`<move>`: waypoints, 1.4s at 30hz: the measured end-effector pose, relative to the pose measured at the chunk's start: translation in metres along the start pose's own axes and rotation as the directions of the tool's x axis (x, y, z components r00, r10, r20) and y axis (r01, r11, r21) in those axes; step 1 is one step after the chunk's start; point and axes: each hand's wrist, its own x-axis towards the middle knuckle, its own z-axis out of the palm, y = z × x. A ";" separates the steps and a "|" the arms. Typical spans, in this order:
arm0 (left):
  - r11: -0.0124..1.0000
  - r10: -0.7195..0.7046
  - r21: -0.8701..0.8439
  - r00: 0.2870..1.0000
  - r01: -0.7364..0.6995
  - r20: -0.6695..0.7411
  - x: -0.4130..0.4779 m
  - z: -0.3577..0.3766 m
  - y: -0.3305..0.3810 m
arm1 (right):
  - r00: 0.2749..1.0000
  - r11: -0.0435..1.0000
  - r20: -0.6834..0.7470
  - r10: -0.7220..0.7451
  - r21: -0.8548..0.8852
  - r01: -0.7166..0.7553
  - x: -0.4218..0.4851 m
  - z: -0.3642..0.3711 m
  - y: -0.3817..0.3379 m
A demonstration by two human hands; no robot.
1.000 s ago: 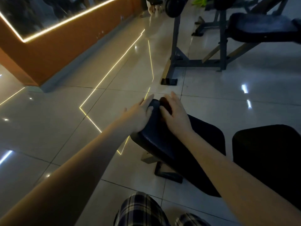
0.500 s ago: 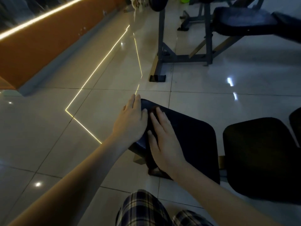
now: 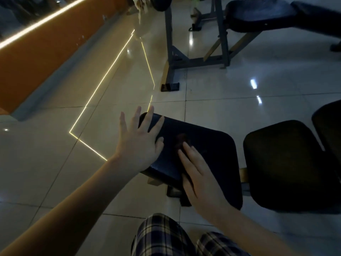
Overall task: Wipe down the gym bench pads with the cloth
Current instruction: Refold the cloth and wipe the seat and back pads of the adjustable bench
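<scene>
A dark padded bench seat [image 3: 208, 145] lies in front of me, low over the tiled floor. My left hand [image 3: 137, 139] rests flat on its left end with fingers spread and straight. My right hand [image 3: 197, 174] presses flat on the near part of the pad, fingers straight. A small dark reddish cloth [image 3: 180, 140] shows just beyond my right fingertips, mostly hidden under the hand. A second dark pad [image 3: 284, 163] of the same bench sits to the right.
Another bench with a grey metal frame [image 3: 171, 58] and black pad [image 3: 258, 13] stands on the floor ahead. An orange wall [image 3: 46, 52] with a light strip runs along the left. My plaid-trousered knees [image 3: 166, 237] are at the bottom edge.
My right hand has slid back toward me along the pad with the cloth. My left hand has spread its fingers and stayed at the pad's left end. The view has tilted downward.
</scene>
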 end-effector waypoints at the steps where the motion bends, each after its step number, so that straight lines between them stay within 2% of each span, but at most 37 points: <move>1: 1.000 0.006 0.003 1.000 -0.006 0.003 0.000 0.000 0.000 | 1.000 1.000 0.007 0.003 0.018 -0.003 -0.004 -0.001 0.003; 4: 0.998 0.026 -0.059 0.999 -0.024 0.023 0.004 -0.002 -0.002 | 0.995 0.989 -0.011 0.096 0.112 -0.094 0.028 -0.001 0.000; 7: 0.997 0.032 -0.071 0.999 -0.029 0.037 0.007 -0.002 -0.003 | 0.977 0.979 -0.084 0.196 0.066 -0.190 0.084 0.000 0.003; 12: 0.999 -0.001 -0.039 0.999 0.002 0.042 0.004 -0.005 0.002 | 0.943 0.944 -0.046 0.329 0.018 -0.329 0.138 -0.007 0.018; 16: 0.998 -0.008 0.063 0.998 0.005 0.055 0.008 -0.007 0.007 | 0.965 0.968 -0.085 0.250 0.038 -0.247 0.105 -0.009 0.010; 21: 0.997 -0.007 0.070 1.000 0.007 0.005 0.009 -0.002 0.015 | 0.993 0.993 -0.022 0.114 0.034 -0.113 0.008 -0.004 0.011; 25: 1.000 0.018 0.017 0.998 -0.017 -0.061 0.009 0.004 0.014 | 0.992 0.992 -0.016 0.127 0.004 -0.127 -0.008 0.000 0.016; 28: 0.999 0.023 -0.039 0.997 -0.027 -0.078 0.010 0.006 0.013 | 0.987 0.988 -0.051 0.150 0.043 -0.148 0.023 -0.001 0.015; 31: 0.994 0.076 -0.073 0.989 -0.085 -0.126 0.009 0.008 0.011 | 0.961 0.967 -0.112 0.253 0.044 -0.250 0.068 -0.006 0.030; 33: 0.990 0.123 -0.050 0.986 -0.129 -0.110 0.009 0.008 0.011 | 0.934 0.944 -0.143 0.327 0.012 -0.329 0.099 -0.011 0.041; 36: 0.992 0.125 0.006 0.991 -0.125 -0.037 0.008 0.001 0.014 | 0.926 0.935 -0.140 0.352 0.011 -0.354 0.114 -0.014 0.043; 38: 0.993 0.115 0.036 0.993 -0.116 0.022 0.008 0.001 0.014 | 0.934 0.943 -0.134 0.331 0.026 -0.331 0.100 -0.012 0.038; 42: 0.992 0.117 0.048 0.992 -0.119 0.052 0.006 -0.002 0.016 | 0.979 0.982 -0.079 0.185 0.038 -0.183 0.031 -0.009 0.029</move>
